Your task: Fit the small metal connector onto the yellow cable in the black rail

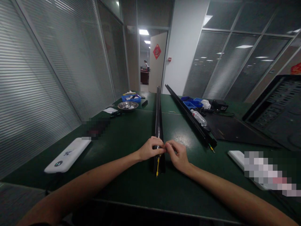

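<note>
A long black metal rail [158, 116] lies lengthwise in front of me on the green table [131, 138]. My left hand [150, 149] is closed over the rail's near end, its thumb and fingertips pointing to the right. Beside the rail's right edge, my right hand [178, 155] is closed in a pinch. The fingertips of both hands nearly meet there, and whatever is between the right fingers is hidden. A yellow wire [157, 164] with a ring terminal sticks out of the rail's near end, below my left hand.
A second black rail [188, 117] lies to the right, near a clear plastic bottle [199, 118] and blue bins [193, 103]. At the back left are a metal bowl [128, 106] and a blue basket [131, 98]. A white device [68, 155] lies left; a black panel [279, 110] stands right.
</note>
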Demonstrator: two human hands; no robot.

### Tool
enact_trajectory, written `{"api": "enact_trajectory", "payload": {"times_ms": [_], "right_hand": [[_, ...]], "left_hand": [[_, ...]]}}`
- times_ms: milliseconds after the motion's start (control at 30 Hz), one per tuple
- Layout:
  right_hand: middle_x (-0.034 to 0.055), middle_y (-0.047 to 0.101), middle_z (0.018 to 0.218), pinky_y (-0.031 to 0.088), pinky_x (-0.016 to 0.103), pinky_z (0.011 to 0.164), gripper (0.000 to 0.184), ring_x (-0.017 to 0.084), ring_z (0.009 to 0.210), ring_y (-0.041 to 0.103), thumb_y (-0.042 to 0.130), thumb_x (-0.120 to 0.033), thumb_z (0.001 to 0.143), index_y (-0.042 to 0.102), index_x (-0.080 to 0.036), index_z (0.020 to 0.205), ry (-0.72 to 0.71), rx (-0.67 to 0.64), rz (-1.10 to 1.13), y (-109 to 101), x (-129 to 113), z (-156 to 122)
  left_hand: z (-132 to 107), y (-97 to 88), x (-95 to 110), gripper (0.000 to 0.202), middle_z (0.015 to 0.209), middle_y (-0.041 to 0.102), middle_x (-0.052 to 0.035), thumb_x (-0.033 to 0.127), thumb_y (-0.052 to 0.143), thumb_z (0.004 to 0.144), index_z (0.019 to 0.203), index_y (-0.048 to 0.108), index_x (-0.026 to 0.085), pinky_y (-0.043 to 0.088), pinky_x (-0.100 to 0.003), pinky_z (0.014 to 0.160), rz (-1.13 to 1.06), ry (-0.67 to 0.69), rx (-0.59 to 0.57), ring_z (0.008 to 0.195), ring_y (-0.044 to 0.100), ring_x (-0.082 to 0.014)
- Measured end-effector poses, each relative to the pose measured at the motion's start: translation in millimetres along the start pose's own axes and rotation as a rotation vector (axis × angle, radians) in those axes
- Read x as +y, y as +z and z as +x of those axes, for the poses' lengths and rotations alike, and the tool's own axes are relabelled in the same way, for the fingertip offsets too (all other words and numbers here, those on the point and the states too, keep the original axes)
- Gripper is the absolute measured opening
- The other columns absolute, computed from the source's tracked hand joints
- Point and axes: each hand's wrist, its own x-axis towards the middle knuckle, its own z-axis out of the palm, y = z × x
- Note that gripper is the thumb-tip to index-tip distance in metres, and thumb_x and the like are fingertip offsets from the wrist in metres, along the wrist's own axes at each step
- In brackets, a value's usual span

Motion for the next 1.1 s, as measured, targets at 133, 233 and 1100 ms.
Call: {"api": "enact_trajectory", "payload": {"times_ms": [133,233,1100], "right_hand": [[0.0012,0.067,0.074,0.045,0.025,0.059,0.023,0.014,0.061,0.060,0.053,-0.026,0.102,0.067,-0.019,0.086,0.003,0.032,-0.009,-0.4,-0.5,-1.1],[0.0015,0.069,0.075,0.046,0.025,0.060,0.022,0.014,0.062,0.062,0.053,-0.025,0.102,0.068,-0.019,0.087,0.008,0.042,0.002,0.2,-1.0,-0.7],[0.0018,0.067,0.072,0.048,0.026,0.060,0.027,0.015,0.062,0.064,0.052,-0.032,0.102,0.067,-0.019,0.084,0.085,0.013,0.090,2.7,0.5,1.9]], "left_hand": [[0.0,-1.4,-0.9,0.032,0.079,0.067,-0.0005,0.042,0.063,0.098,0.083,0.070,0.015,0.037,-0.031,0.091,0.031,-0.017,-0.028,0.081,0.062,-0.0160],[-0.4,-4.0,-0.2,0.028,0.082,0.069,-0.0016,0.040,0.063,0.098,0.087,0.071,0.015,0.038,-0.030,0.089,0.041,-0.019,-0.055,0.081,0.061,-0.0165],[-2.2,-5.6,5.3,0.027,0.082,0.069,-0.0027,0.038,0.058,0.098,0.086,0.068,0.016,0.042,-0.028,0.086,0.063,-0.027,-0.080,0.083,0.061,-0.0179]]}}
